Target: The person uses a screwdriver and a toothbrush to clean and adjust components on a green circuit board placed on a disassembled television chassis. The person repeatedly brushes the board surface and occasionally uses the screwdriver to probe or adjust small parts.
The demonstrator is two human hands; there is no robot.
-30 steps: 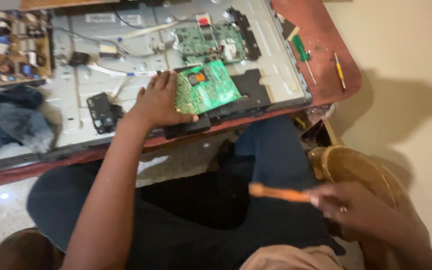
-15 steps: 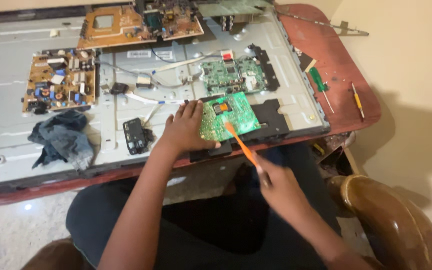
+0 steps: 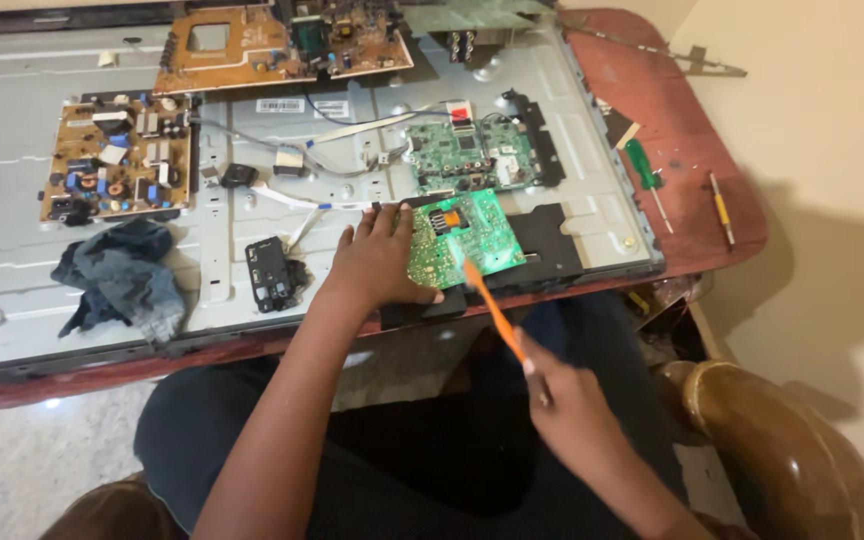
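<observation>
My left hand (image 3: 380, 262) lies flat, fingers spread wide, pressing the left edge of a small green circuit board (image 3: 467, 238) that sits on a black bracket (image 3: 542, 248) at the near edge of the grey metal back panel (image 3: 12, 250). My right hand (image 3: 574, 402) is closed around an orange brush-like tool (image 3: 493, 310), held slanted so its tip touches the near edge of the green board; I cannot make out the tip itself. Just beyond the small board, a larger green board (image 3: 472, 155) is fixed to the panel, with white ribbon cables (image 3: 297, 200) running off to its left. A small black module (image 3: 270, 272) lies just left of my left hand, and a crumpled blue-grey cloth (image 3: 122, 275) is further left. A tan power board (image 3: 117, 155) sits on the left part of the panel, and a larger brown board (image 3: 282, 45) lies along the far edge. On the reddish tabletop (image 3: 692, 150) to the right rest a green-handled screwdriver (image 3: 644, 170) and a thin yellow-handled one (image 3: 720, 208), well apart from both hands
</observation>
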